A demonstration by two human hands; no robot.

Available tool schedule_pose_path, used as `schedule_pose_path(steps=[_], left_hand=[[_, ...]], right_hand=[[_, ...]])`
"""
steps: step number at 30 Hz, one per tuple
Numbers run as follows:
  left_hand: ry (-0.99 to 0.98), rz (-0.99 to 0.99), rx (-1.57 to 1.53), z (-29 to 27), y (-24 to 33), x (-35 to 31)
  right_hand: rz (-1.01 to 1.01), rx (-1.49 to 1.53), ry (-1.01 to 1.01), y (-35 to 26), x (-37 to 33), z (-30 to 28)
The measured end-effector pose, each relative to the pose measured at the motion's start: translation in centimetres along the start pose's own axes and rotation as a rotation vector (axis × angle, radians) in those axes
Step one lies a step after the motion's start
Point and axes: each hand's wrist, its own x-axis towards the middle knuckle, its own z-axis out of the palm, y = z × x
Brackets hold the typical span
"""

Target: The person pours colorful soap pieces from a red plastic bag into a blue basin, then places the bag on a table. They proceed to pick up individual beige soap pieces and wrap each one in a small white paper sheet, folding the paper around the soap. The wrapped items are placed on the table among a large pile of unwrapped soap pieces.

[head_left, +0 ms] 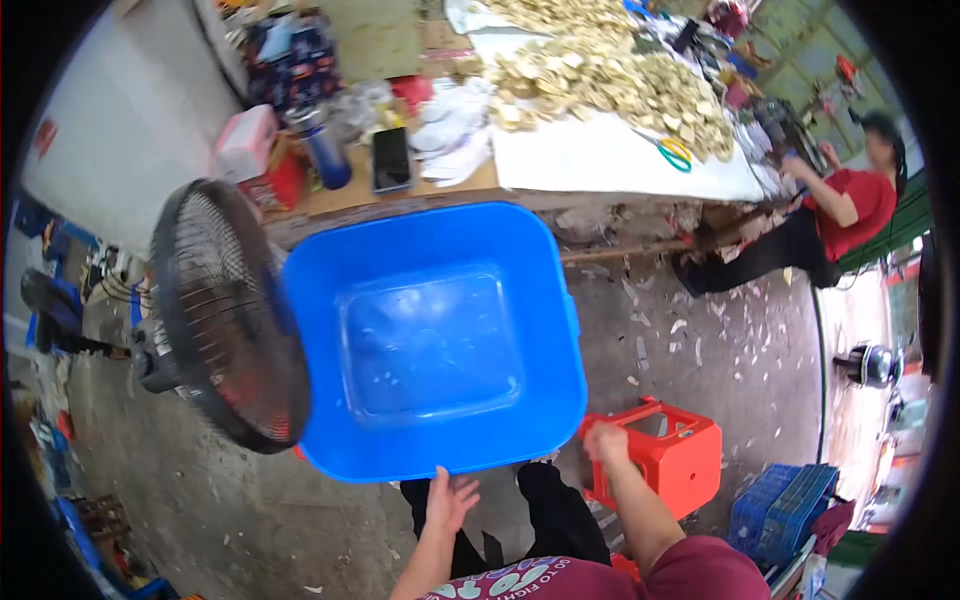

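Observation:
A large blue plastic tub fills the middle of the view, its inside facing up and nothing in it but a few pale specks. At its near rim my left hand has its fingers spread, one fingertip at the rim; whether it bears any weight I cannot tell. To the right of the tub, a red plastic stool lies tilted on its side. My right hand is closed at the stool's near left edge, slightly blurred, and appears to grip it.
A black fan stands against the tub's left side. Behind is a workbench with pale sliced pieces, scissors, a phone and a blue bottle. At right are a person in red and blue crates. Scraps litter the floor.

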Motion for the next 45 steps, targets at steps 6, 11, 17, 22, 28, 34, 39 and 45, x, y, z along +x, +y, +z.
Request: schedule_pose_path(steps=[6, 11, 17, 22, 28, 34, 39, 45], left_hand=[[0.298, 0.150, -0.236, 4.0, 0.9, 3.9], [0.271, 0.409, -0.193, 4.3, 1.2, 0.9], [0.177, 0.357, -0.226, 7.3, 0.4, 0.8], [0.350, 0.445, 0.016, 7.5, -1.4, 2.6], [-0.364, 0.511, -0.087, 3.3, -2.8, 3.1], [0.502, 0.343, -0.234, 3.5, -5.4, 13.3], [0.539, 0.170, -0.214, -5.1, -8.6, 24.1], [0.526, 0.101, -0.134, -8.5, -8.6, 29.4]], right_hand=[[-0.305, 0.020, -0.287, -16.2, 2.4, 5.8], [-0.678, -0.258, -0.148, -18.6, -5.6, 8.0], [-0.989, -0.091, -0.178, -21.0, -7.7, 6.2], [-0.804, 0.226, -0.183, -15.8, 2.3, 5.9], [-0.658, 0.388, -0.246, -13.0, 4.6, 6.2], [-0.576, 0.189, -0.264, -13.6, 4.6, 5.3], [-0.417, 0.203, -0.443, -14.4, 5.2, 5.4], [-0.370, 0.273, -0.403, -14.6, 4.5, 5.5]])
